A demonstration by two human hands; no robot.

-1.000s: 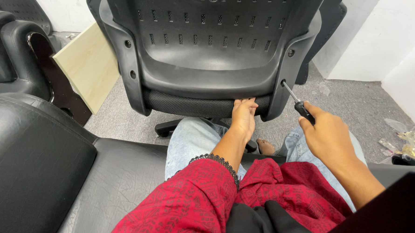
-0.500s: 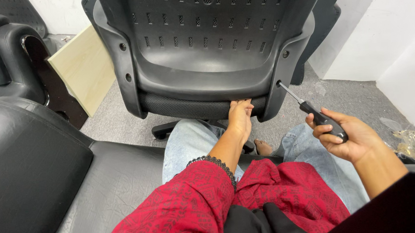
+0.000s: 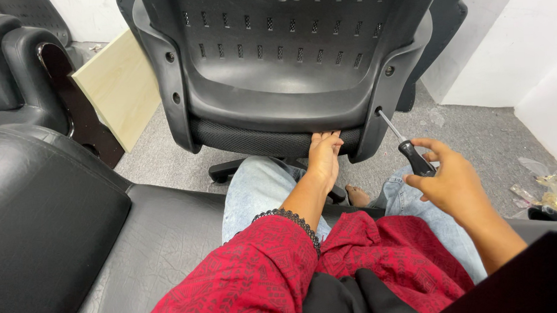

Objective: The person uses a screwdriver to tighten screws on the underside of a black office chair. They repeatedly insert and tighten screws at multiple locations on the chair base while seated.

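Your left hand (image 3: 324, 156) lies flat and open-fingered against the mesh seat edge of the black office chair (image 3: 284, 68), probably steadying it (fingertips hidden under the shell). Your right hand (image 3: 450, 181) wraps the black-handled screwdriver (image 3: 404, 143), whose tip vanishes into a hole in the chair's right frame post.

Grey carpet floor (image 3: 478, 135) bears office chair (image 3: 288, 81)

Left hand (image 3: 324, 157) reaches forward flat; right hand (image 3: 450, 179) is curled closed.
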